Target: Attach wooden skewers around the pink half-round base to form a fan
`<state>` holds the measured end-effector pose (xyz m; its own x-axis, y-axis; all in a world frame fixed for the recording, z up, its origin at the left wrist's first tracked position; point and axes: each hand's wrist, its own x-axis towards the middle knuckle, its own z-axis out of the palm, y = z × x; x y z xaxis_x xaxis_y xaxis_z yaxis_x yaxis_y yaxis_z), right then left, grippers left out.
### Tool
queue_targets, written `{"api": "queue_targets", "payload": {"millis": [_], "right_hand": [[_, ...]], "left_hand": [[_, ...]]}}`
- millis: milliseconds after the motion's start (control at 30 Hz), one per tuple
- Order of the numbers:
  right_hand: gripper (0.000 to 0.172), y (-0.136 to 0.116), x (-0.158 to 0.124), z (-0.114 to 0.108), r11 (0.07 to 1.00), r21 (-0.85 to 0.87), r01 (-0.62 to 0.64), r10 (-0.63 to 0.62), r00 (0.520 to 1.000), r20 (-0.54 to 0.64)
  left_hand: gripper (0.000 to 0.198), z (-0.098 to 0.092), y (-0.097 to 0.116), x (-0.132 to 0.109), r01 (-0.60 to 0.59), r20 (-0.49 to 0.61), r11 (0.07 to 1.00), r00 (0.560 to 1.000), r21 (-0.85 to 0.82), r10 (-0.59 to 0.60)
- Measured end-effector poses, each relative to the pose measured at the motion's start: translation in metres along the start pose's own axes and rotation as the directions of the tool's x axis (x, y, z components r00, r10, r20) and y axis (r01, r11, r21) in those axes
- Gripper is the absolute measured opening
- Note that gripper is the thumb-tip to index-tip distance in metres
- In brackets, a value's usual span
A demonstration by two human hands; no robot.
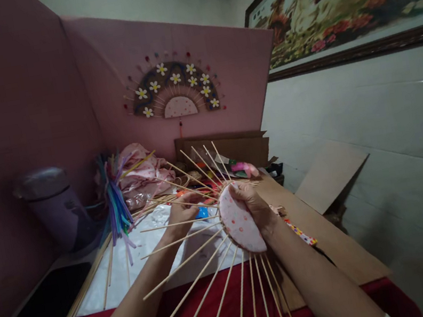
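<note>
My right hand [255, 204] grips a half-round piece covered in pale pink spotted fabric [240, 221], its thumb lying on the face. Many thin wooden sticks [202, 260] fan out from the curved edge of this piece, toward the left and front. Among the upper left sticks, my left hand [183, 213] is closed around one wooden stick; its fingertips are partly hidden. The piece is held tilted above the table, its straight side facing right.
A finished-looking fan with white flowers [176, 79] hangs on the pink board. Colourful pipe cleaners [115, 196], pink spotted cloth [142, 164] and a lidded cup [52, 206] stand at left. Loose sticks [84, 282] lie at the table's left. Cardboard [319, 221] lies at right.
</note>
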<state>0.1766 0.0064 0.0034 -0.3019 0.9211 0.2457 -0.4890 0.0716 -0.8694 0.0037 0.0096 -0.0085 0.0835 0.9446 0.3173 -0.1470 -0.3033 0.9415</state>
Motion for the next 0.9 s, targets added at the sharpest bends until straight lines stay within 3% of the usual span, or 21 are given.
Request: {"api": "queue_targets", "payload": {"millis": [67,167,267,600,900], "right_hand": [[0.024,0.000,0.000,0.000,1.000,-0.009,-0.004,0.004,1.000,0.005],[0.025,0.003,0.001,-0.002,1.000,-0.016,-0.007,0.007,1.000,-0.008],[0.027,0.005,0.003,-0.005,0.999,-0.043,-0.013,0.011,0.999,-0.033],[0.027,0.005,0.004,-0.005,0.997,-0.073,0.002,-0.004,1.000,-0.027],[0.026,0.003,0.001,0.000,0.997,-0.066,-0.028,0.027,0.999,-0.018]], "left_hand": [[0.019,0.002,0.008,-0.001,0.035,0.045,0.996,0.999,-0.088,-0.031],[0.022,0.006,0.014,-0.008,0.203,0.199,0.960,0.966,-0.192,-0.165],[0.026,0.009,0.014,-0.015,0.260,0.283,0.929,0.942,-0.264,-0.183],[0.019,0.011,0.004,-0.013,0.214,0.259,0.969,0.950,-0.122,-0.177],[0.016,0.009,-0.001,-0.013,0.171,0.226,0.976,0.964,-0.137,-0.137]]}}
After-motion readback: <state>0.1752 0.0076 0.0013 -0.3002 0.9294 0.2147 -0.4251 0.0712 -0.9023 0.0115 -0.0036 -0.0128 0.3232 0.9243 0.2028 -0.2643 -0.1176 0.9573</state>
